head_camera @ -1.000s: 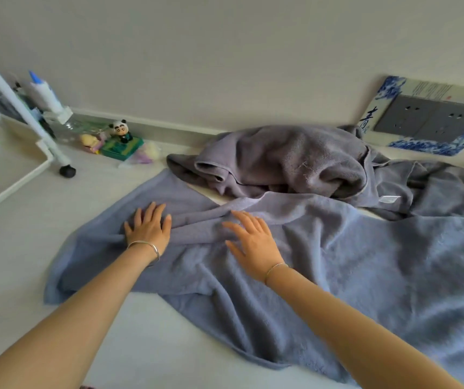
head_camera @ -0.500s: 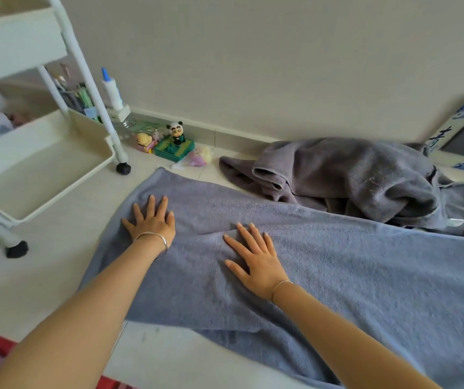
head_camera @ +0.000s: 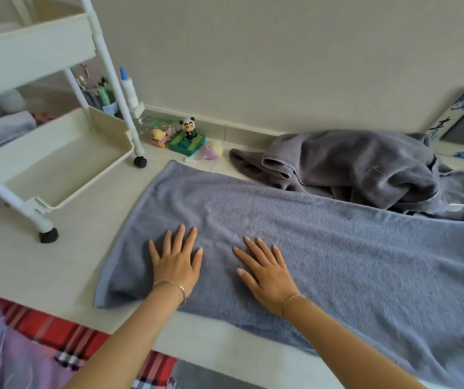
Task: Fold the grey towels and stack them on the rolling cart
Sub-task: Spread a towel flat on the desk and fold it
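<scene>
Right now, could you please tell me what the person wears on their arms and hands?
Both forearms are bare, with no sleeves or gloves in view. The left hand has a thin silver-coloured metal bangle at its wrist; the right hand a finer bracelet.

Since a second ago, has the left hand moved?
Yes. The left hand has slid toward the person across the spread towel, farther from the panda figure.
</scene>
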A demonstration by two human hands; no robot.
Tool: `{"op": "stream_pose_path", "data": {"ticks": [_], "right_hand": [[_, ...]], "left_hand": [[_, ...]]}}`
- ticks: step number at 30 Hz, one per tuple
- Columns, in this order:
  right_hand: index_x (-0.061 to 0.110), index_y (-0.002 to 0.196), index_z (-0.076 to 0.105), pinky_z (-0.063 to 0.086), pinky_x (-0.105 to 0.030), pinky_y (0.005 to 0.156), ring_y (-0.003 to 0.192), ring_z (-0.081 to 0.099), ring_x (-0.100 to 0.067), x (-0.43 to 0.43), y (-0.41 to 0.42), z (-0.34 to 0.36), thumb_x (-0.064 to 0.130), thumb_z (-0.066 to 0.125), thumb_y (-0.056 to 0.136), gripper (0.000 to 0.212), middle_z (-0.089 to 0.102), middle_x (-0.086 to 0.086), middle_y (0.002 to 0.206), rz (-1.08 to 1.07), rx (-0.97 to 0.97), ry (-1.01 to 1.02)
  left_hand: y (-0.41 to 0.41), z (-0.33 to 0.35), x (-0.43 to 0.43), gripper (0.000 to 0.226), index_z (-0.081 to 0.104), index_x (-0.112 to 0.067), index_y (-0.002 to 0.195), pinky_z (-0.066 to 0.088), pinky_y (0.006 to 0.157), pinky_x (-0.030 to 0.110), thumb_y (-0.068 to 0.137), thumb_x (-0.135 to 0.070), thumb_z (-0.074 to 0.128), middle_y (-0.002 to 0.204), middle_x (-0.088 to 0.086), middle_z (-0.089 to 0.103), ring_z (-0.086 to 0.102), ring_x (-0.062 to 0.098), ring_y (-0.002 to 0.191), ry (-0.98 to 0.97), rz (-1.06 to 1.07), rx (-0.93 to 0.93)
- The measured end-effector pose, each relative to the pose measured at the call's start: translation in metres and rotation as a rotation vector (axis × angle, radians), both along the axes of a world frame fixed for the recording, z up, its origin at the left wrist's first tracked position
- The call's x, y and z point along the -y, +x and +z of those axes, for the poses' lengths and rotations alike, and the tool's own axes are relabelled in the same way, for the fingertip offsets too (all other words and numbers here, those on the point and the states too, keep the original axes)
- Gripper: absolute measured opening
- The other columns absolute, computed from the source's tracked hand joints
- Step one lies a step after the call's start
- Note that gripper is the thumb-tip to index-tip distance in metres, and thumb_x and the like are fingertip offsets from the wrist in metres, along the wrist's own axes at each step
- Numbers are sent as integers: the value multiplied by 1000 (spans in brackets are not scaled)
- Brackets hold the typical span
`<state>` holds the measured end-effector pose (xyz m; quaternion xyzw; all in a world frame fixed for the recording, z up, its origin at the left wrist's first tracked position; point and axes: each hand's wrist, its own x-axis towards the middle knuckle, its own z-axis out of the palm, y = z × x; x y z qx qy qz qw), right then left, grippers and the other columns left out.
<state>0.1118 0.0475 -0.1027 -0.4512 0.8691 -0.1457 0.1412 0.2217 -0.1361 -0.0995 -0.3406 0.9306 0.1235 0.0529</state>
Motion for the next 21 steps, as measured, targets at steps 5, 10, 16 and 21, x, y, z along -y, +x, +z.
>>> {"op": "stream_pose_path", "data": {"ticks": [5,10,16,21], "right_hand": [[40,147,10,-13,-34,115,146,-7,-15,11,0,2,71,-12,73,83,2,10,159,-38,5,8],[27,126,56,31,-30,105,123,46,-19,-9,41,19,62,38,85,56,50,3,134,-36,42,-267],[30,91,70,37,-21,73,79,49,-9,-25,81,11,49,56,80,26,55,8,88,-53,-15,-398],[22,110,68,47,-31,78,89,55,-19,-30,79,6,48,60,79,41,60,3,98,-76,-26,-235]], "left_hand": [[-24,11,36,52,17,-30,149,11,117,46,99,-45,24,157,-2,17,14,21,144,85,-93,-13],[35,26,45,67,19,-16,148,22,112,40,94,-49,41,153,10,26,25,28,140,73,37,-132],[88,34,56,68,29,-1,140,32,101,43,90,-42,53,140,23,38,35,38,126,67,438,-56],[98,38,64,19,54,-7,82,40,69,36,91,-24,55,83,16,62,55,37,86,146,356,-199]]}}
